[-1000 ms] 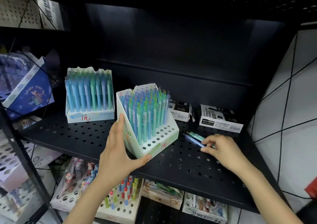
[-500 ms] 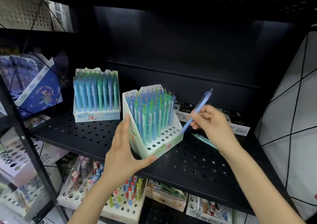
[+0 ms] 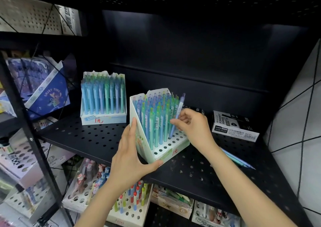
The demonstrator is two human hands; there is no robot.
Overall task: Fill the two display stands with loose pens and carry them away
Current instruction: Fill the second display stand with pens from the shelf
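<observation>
Two white cardboard display stands hold blue and green pens on a black perforated shelf (image 3: 90, 138). The far stand (image 3: 103, 119) at the left back looks full. The near stand (image 3: 166, 150) sits at the shelf's front edge and has several free holes in its front rows. My left hand (image 3: 132, 159) grips its left wall and front corner. My right hand (image 3: 192, 127) pinches a light blue pen (image 3: 177, 117), whose tip sits at a hole on the stand's right side. A few loose pens (image 3: 238, 159) lie on the shelf behind my right forearm.
Black-and-white marker boxes (image 3: 234, 127) lie at the right back of the shelf. A blue printed box (image 3: 46, 91) leans on the left rack. Below the shelf stand more perforated pen holders (image 3: 128, 209). A tiled wall (image 3: 298, 122) closes the right side.
My right hand picked a blue pen off the shelf, lifted it and brought it left and down into the near stand. My left hand stayed on the stand.
</observation>
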